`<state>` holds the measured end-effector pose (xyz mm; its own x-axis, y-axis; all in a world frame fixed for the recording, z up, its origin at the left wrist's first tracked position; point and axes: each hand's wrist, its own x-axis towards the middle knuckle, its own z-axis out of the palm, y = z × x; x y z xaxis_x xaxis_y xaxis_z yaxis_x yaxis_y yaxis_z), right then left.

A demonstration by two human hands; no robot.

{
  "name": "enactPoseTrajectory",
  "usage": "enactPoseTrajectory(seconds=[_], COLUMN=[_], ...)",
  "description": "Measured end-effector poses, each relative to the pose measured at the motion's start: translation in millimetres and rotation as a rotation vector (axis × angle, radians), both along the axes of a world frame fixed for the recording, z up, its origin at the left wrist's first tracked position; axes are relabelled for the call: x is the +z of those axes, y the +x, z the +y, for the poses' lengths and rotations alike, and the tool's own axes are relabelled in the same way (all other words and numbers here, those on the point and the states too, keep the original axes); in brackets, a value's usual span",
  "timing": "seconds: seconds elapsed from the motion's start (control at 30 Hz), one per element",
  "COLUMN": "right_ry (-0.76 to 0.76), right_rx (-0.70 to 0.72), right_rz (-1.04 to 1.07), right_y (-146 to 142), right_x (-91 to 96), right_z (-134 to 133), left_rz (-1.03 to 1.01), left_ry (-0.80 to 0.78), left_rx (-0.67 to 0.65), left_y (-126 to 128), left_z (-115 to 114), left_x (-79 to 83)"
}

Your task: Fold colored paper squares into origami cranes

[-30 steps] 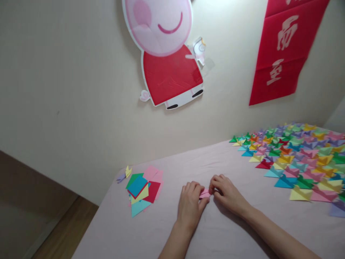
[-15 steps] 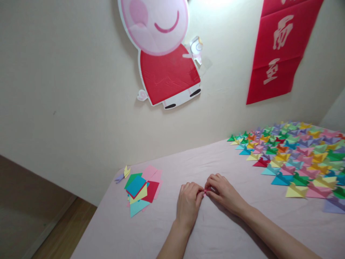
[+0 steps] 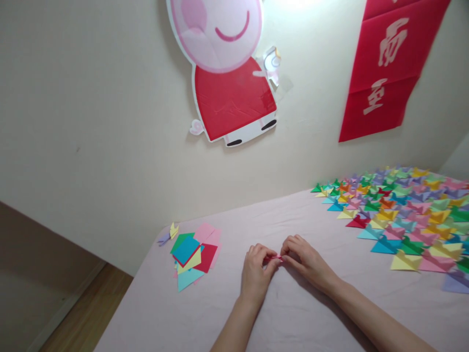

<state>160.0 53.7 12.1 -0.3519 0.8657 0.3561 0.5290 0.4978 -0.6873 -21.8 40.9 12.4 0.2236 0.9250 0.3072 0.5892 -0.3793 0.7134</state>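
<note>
A small folded piece of pink paper [image 3: 274,257] is pinched between my two hands, low over the pink sheet. My left hand [image 3: 255,271] grips its left part with thumb and fingers closed. My right hand [image 3: 306,259] pinches the right end, its fingertips almost meeting those of the left. Most of the paper is hidden by my fingers, so its exact folded shape cannot be made out.
Loose coloured paper squares [image 3: 186,250] lie in a pile to the left. Behind them rest a yellow folded paper [image 3: 173,230] and a purple one [image 3: 164,238]. Rows of folded paper cranes [image 3: 406,220] cover the right side. The wall [image 3: 234,181] rises behind the sheet [image 3: 293,313].
My fingers have parted slightly, so more of the pink paper shows between them. Both hands keep their pinch. The whole view has shifted a little.
</note>
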Motion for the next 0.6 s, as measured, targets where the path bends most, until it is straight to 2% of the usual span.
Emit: enactPoseTrajectory(seconds=[0.23,0.43,0.6], right_ry=[-0.023,-0.024,-0.038], right_rx=[-0.021,-0.05,-0.015], right_rz=[0.063,0.059,0.081], right_y=[0.9,-0.4,0.1], right_x=[-3.1,-4.9,-1.9], right_z=[2.4,2.7,1.5], left_rz=[-0.034,0.022,0.079], left_ry=[-0.035,0.042,0.068], left_rx=[-0.029,0.026,0.014], left_y=[-1.7,-0.4,-0.2], left_z=[1.6,0.3,-0.5], left_x=[2.2,-0.2,0.5])
